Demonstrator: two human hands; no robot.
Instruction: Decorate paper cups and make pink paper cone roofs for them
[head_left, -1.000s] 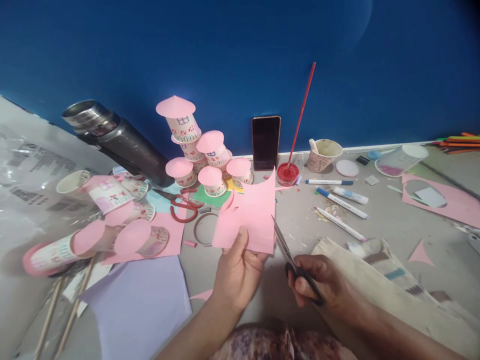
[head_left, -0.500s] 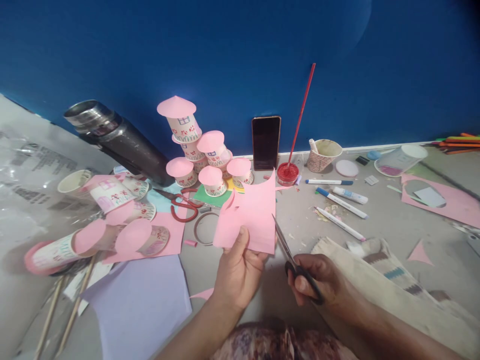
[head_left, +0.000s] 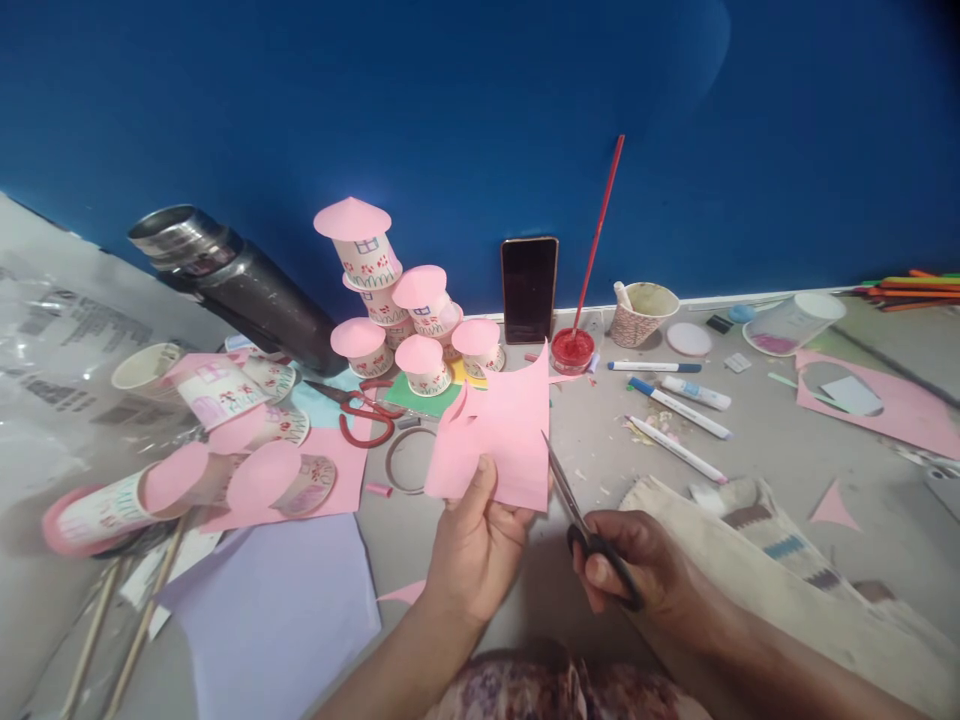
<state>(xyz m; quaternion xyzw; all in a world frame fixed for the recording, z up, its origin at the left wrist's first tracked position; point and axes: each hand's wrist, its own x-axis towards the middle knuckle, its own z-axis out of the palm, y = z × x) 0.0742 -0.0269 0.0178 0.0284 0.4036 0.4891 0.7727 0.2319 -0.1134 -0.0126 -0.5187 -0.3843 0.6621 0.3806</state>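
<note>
Pinched between thumb and fingers of my left hand [head_left: 484,550] is a piece of pink paper [head_left: 502,440] with curved cut edges and a slit near its left side. My right hand [head_left: 630,565] grips scissors [head_left: 571,500] with dark handles. The blades look closed, pointing up beside the paper's right edge; whether they touch it I cannot tell. Behind the paper stand stacked paper cups with drawn flowers and pink cone roofs [head_left: 352,220]. A roll of tape [head_left: 411,460] lies left of the paper, near red-handled scissors [head_left: 367,425].
A black flask [head_left: 255,290] leans at the left, above more decorated cups [head_left: 285,478] lying sideways. Purple paper [head_left: 277,610] lies front left. A phone [head_left: 529,290] stands against the blue wall, near a red paint pot [head_left: 573,350]. Markers [head_left: 679,408] and a cloth [head_left: 720,560] lie right.
The whole view has shifted slightly. Both hands, the pink paper and the scissors keep nearly the same positions.
</note>
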